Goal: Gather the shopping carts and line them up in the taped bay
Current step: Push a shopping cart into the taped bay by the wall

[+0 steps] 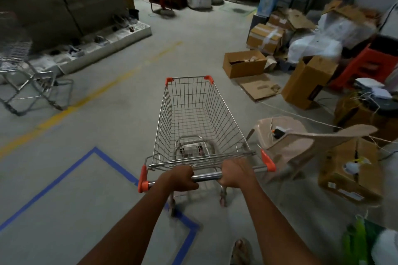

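Shopping cart (pixel 193 118) stands on the floor at the right edge of the blue taped bay (pixel 64 180); your left hand (pixel 182 179) and right hand (pixel 235 173) both grip its handle bar (pixel 206 177) for steering.

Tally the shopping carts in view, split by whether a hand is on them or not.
Held by both hands: 1, the shopping cart, left hand and right hand gripping its handle.
Unheld: 1, the cart at far left.
Total: 2

Empty wire cart (pixel 193 114) upright beside blue-taped bay (pixel 64 178); second cart (pixel 19 66) far left.
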Tool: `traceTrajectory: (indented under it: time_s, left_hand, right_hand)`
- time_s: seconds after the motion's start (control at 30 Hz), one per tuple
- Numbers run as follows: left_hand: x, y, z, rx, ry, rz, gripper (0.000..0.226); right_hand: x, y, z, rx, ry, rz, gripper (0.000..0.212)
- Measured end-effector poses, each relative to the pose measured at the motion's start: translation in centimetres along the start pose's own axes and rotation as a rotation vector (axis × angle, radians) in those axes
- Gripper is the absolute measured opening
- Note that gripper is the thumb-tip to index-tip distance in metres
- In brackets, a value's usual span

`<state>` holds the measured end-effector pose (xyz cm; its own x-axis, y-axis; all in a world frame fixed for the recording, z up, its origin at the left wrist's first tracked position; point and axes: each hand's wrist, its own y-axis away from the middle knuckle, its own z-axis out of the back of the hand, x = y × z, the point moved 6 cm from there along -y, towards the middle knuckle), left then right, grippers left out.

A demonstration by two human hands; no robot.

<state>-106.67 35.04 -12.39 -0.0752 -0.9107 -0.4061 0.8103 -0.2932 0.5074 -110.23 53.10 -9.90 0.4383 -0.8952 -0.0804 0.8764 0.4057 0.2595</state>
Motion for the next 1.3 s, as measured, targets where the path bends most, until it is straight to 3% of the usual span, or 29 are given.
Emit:
traceTrajectory:
  time_s: [0.57, 0.87, 1.2, 1.3]
  left_hand:
    - [-1.2, -15.3, 10.1, -0.109, 0.200, 0.329, 0.032]
    - [2.7, -25.4, 18.8, -0.163, 0.306, 0.401, 0.034]
    - [9.4, -32.7, 25.7, -0.104, 0.525, 0.501, 0.039]
    - [11.5, -34.7, 28.0, -0.036, 0.661, 0.559, 0.023]
  right_hand:
    - [-10.7, -22.1, 4.6, 0.051, 0.077, 0.442, 0.044]
    - [-13.0, -38.1, 8.0, 0.028, 0.163, 0.459, 0.060]
    - [-13.1, -50.6, 12.5, 0.035, 0.229, 0.554, 0.052]
    - [-12.4, -55.1, 13.3, 0.019, 0.257, 0.661, 0.053]
